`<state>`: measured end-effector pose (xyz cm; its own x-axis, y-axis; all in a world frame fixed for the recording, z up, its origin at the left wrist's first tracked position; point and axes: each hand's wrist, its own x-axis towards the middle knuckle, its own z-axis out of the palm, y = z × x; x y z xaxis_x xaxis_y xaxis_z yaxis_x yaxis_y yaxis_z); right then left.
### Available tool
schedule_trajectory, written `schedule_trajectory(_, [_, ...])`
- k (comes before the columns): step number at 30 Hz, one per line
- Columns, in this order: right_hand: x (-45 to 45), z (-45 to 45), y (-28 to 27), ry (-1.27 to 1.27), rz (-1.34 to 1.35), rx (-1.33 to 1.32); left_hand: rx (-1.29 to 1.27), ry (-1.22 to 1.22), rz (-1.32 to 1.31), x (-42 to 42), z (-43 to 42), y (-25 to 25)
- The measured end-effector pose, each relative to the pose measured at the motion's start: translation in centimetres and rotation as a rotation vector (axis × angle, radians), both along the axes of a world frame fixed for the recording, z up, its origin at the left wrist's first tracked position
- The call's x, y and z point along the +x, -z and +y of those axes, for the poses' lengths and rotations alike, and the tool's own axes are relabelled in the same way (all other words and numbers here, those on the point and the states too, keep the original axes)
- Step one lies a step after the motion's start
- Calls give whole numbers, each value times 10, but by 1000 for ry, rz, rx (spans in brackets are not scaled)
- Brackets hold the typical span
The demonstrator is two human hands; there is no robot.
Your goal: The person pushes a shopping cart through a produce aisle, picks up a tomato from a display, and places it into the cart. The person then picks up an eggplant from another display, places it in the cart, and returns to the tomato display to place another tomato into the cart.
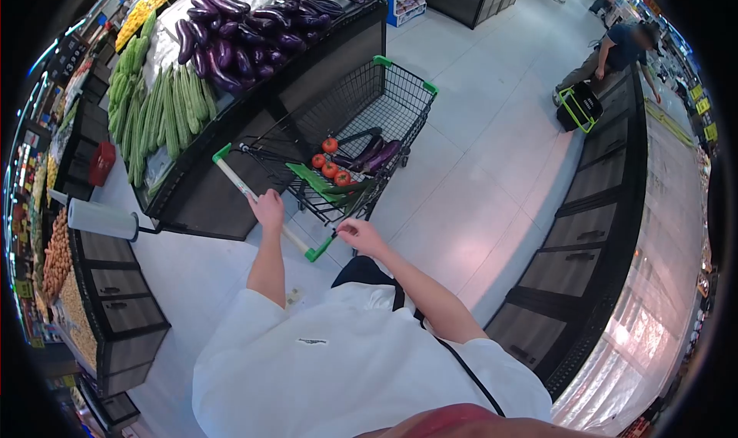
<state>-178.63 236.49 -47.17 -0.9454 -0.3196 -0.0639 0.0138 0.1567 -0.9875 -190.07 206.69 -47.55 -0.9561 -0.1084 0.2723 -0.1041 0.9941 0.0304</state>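
Observation:
My left hand is closed around the pale handle of a black wire shopping cart with green corners. At the cart's near right corner, beside the green handle bracket, my right hand has its fingers curled against the cart's rim. Several red tomatoes lie in the basket. Dark purple eggplants rest to the right of them. Long green vegetables, partly hidden by the cart's green flap, lie nearer to me.
A produce stand on the left holds purple eggplants and green ridged gourds. A plastic bag roll juts out nearby. Dark cabinets line the right side. Farther off, a person stands by a black-and-green basket.

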Motion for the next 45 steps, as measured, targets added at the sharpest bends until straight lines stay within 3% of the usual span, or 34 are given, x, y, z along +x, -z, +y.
schedule_trajectory(3, [8,115,64,286,-394,-165,62,2,29,-8,-3,10])
schedule_trajectory(4, [13,155,92,391,-451,-34,74,-26,28,-10,0,8])
schedule_trajectory(6, [36,237,189,439,-393,516,208,-93,-64,-14,10,-4])
schedule_trajectory(7, [40,276,199,336,-679,487,265,-211,41,-20,18,-3])
schedule_trajectory(8, [46,297,167,363,-864,381,319,-328,146,-25,28,0])
schedule_trajectory(10, [55,341,158,349,-1056,326,351,-408,171,-25,80,-32])
schedule_trajectory(12, [61,387,165,335,-1113,362,303,-119,185,-24,129,-31])
schedule_trajectory(14, [64,422,160,449,-1131,348,605,-46,19,-31,205,-22])
schedule_trajectory(16, [59,449,141,532,-1199,281,796,72,64,-56,274,-6])
schedule_trajectory(18, [41,473,123,558,-1237,296,793,136,2,-90,322,25])
schedule_trajectory(20, [25,515,145,545,-1204,305,792,138,-110,-130,366,64])
schedule_trajectory(21, [12,534,146,446,-1117,377,764,127,-328,-150,389,71])
schedule_trajectory(22, [10,552,144,347,-1038,442,775,120,-341,-166,413,77])
schedule_trajectory(24, [-16,566,115,427,-1093,444,409,235,-448,-200,447,78])
schedule_trajectory(26, [-63,564,82,585,-1165,433,329,183,-471,-222,465,88])
schedule_trajectory(27, [-54,605,131,436,-1134,451,266,130,-484,-238,475,94])
schedule_trajectory(28, [-64,620,130,423,-1115,449,253,59,-583,-251,481,104])
schedule_trajectory(30, [-94,649,102,372,-1058,346,347,-94,-772,-276,483,140])
schedule_trajectory(31, [-107,669,95,446,-1085,58,387,-204,-836,-285,484,137])
schedule_trajectory(32, [-132,682,72,312,-983,129,430,-320,-898,-294,485,128])
schedule_trajectory(34, [-173,724,79,246,-1039,283,636,-404,-1143,-293,484,127])
schedule_trajectory(35, [-197,745,84,210,-1055,293,508,-426,-1076,-288,489,138])
schedule_trajectory(37, [-244,798,113,446,-1043,146,387,-507,-957,-277,502,134])
schedule_trajectory(38, [-279,833,151,537,-1220,167,325,-563,-897,-279,506,140])
schedule_trajectory(39, [-317,852,161,584,-1212,166,317,-589,-895,-287,519,135])
schedule_trajectory(41, [-407,877,184,623,-1237,333,406,-903,-938,-316,536,123])
schedule_trajectory(42, [-481,905,226,566,-1137,263,672,-684,-775,-348,551,109])
schedule_trajectory(43, [-540,896,232,519,-1074,329,818,-565,-632,-372,555,117])
schedule_trajectory(45, [-630,883,225,415,-1052,397,878,-469,-480,-397,586,121])
